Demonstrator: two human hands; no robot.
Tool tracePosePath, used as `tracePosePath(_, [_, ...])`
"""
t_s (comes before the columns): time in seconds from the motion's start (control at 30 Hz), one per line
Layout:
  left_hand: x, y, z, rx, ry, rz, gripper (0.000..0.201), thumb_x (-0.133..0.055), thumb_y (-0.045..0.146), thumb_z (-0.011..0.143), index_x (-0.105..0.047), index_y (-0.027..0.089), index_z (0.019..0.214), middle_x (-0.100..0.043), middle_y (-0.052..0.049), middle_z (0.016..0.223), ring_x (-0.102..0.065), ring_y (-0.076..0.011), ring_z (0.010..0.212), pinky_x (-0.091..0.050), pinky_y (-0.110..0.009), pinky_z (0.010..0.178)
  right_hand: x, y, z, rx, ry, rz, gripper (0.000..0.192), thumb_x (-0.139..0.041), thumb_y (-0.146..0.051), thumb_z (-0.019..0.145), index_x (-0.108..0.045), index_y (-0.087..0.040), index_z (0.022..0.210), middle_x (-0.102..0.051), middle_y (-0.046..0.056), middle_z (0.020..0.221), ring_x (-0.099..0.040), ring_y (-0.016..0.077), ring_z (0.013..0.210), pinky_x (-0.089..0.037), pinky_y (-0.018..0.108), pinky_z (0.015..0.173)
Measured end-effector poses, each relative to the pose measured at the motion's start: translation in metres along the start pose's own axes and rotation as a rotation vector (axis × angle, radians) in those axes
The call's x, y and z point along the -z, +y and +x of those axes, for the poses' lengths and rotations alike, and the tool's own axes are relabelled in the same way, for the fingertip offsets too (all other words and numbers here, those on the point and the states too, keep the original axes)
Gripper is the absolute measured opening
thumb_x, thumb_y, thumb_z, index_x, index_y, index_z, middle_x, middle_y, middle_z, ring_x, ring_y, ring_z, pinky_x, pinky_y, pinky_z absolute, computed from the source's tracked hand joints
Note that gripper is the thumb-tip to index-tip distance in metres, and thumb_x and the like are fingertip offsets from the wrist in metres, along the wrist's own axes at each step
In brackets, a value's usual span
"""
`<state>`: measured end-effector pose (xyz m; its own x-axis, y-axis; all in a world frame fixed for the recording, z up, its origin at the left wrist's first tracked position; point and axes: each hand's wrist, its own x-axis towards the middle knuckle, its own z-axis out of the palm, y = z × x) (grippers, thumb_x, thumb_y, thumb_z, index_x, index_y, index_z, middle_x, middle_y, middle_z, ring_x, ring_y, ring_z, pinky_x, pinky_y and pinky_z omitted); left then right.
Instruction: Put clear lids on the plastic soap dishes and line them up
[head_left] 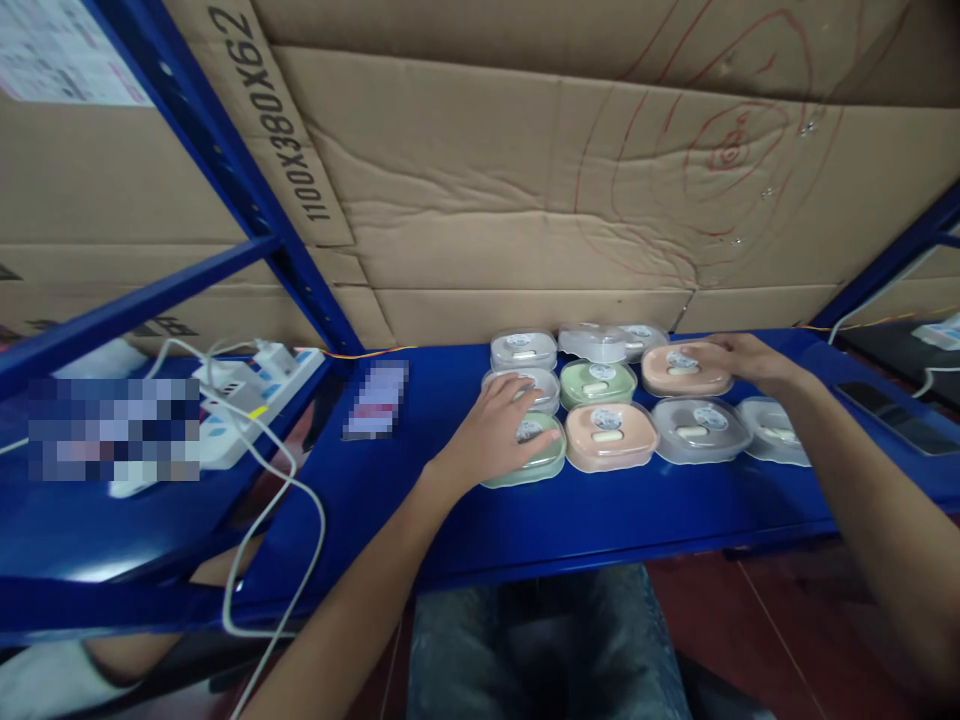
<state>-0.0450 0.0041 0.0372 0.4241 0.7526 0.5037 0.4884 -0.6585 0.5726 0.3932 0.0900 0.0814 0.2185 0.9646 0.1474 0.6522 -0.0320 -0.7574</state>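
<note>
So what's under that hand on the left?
The left hand rests flat on a green case at the front of the blue shelf. Only the case's rim and right part show; the rest is covered.

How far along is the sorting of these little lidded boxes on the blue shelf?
About ten small boxes already sit grouped in rough rows on the blue shelf. In hand: the left hand rests on the green box at the front, and the right hand touches the peach box behind. The back-row clear boxes overlap unevenly, so tidying seems unfinished.
</note>
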Motion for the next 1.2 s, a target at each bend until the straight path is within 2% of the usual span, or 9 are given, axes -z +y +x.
tracePosePath(0.1, [0.001,-0.003,-0.001,-0.041,-0.103,0.220,0.046,-0.073,0.047,0.101,-0.073,0.016,0.136,-0.069,-0.020,0.149,-0.056,-0.0403,0.149,-0.039,-0.062,0.131,-0.015,0.011,0.012,-0.045,-0.152,-0.138,0.045,-0.088,-0.054,0.089,-0.083,-0.011,0.103,-0.079,0.010,0.080,-0.064,0.0199,0.069,-0.050,0.034,0.067])
tracePosePath(0.17, [0.002,-0.004,-0.002,-0.057,-0.122,0.304,0.047,-0.067,0.049,0.105,-0.072,0.016,0.138,-0.069,-0.020,0.150,-0.056,-0.0392,0.149,-0.041,-0.061,0.131,-0.022,0.014,0.018,-0.012,-0.164,-0.240,0.040,-0.082,-0.051,0.097,-0.083,-0.011,0.106,-0.081,0.013,0.090,-0.068,0.0230,0.080,-0.052,0.037,0.079])
tracePosePath(0.33, [0.004,-0.001,0.000,-0.086,-0.076,0.365,0.041,-0.059,0.049,0.109,-0.073,0.018,0.133,-0.074,-0.015,0.144,-0.061,-0.0363,0.145,-0.046,-0.058,0.128,-0.024,0.013,0.003,0.184,-0.056,-0.418,0.052,-0.064,-0.049,0.108,-0.073,-0.007,0.137,-0.077,0.025,0.135,-0.070,0.0333,0.119,-0.051,0.046,0.108])
tracePosePath(0.5, [0.011,0.014,-0.006,-0.084,0.034,0.471,0.045,-0.063,0.051,0.106,-0.071,0.019,0.137,-0.077,-0.015,0.140,-0.063,-0.0396,0.142,-0.049,-0.061,0.123,0.001,0.016,-0.044,0.406,0.033,-0.534,0.070,-0.050,-0.062,0.112,-0.056,-0.014,0.163,-0.058,0.023,0.165,-0.048,0.0374,0.158,-0.036,0.054,0.131])
tracePosePath(0.67, [-0.002,0.024,-0.039,-0.065,0.063,0.599,0.066,-0.073,0.057,0.100,-0.062,0.021,0.155,-0.059,-0.017,0.166,-0.041,-0.0472,0.163,-0.034,-0.071,0.134,0.036,0.063,-0.095,0.461,0.206,-0.740,0.086,-0.049,-0.080,0.104,-0.055,-0.021,0.166,-0.053,0.025,0.169,-0.051,0.0443,0.157,-0.044,0.064,0.126])
tracePosePath(0.77, [-0.015,0.018,-0.055,-0.021,0.015,0.650,0.060,-0.069,0.053,0.104,-0.063,0.022,0.156,-0.060,-0.016,0.167,-0.046,-0.0473,0.160,-0.037,-0.073,0.131,0.030,0.093,-0.117,0.451,0.127,-0.806,0.072,-0.048,-0.072,0.107,-0.064,-0.025,0.158,-0.061,0.020,0.163,-0.055,0.0466,0.152,-0.046,0.071,0.121])
tracePosePath(0.83, [-0.020,0.013,-0.060,-0.008,0.012,0.680,0.060,-0.068,0.052,0.105,-0.063,0.021,0.157,-0.059,-0.016,0.167,-0.048,-0.0466,0.159,-0.038,-0.071,0.131,0.018,0.102,-0.126,0.467,0.201,-0.833,0.061,-0.047,-0.066,0.109,-0.071,-0.027,0.151,-0.062,0.018,0.163,-0.051,0.0470,0.155,-0.042,0.073,0.123])
tracePosePath(1.03, [-0.018,0.014,-0.060,-0.025,0.036,0.757,0.064,-0.068,0.056,0.104,-0.065,0.019,0.156,-0.063,-0.017,0.164,-0.050,-0.0474,0.156,-0.036,-0.070,0.132,-0.012,0.086,-0.146,0.557,0.377,-0.798,0.061,-0.048,-0.061,0.112,-0.073,-0.017,0.147,-0.066,0.023,0.157,-0.053,0.0483,0.152,-0.025,0.078,0.130])
tracePosePath(1.2, [-0.019,0.023,-0.066,0.005,0.013,0.782,0.062,-0.067,0.051,0.105,-0.064,0.021,0.158,-0.062,-0.018,0.164,-0.056,-0.0449,0.150,-0.040,-0.069,0.129,-0.024,0.074,-0.164,0.665,0.278,-0.774,0.063,-0.054,-0.061,0.109,-0.061,-0.027,0.162,-0.060,0.018,0.165,-0.050,0.0473,0.155,-0.030,0.077,0.127])
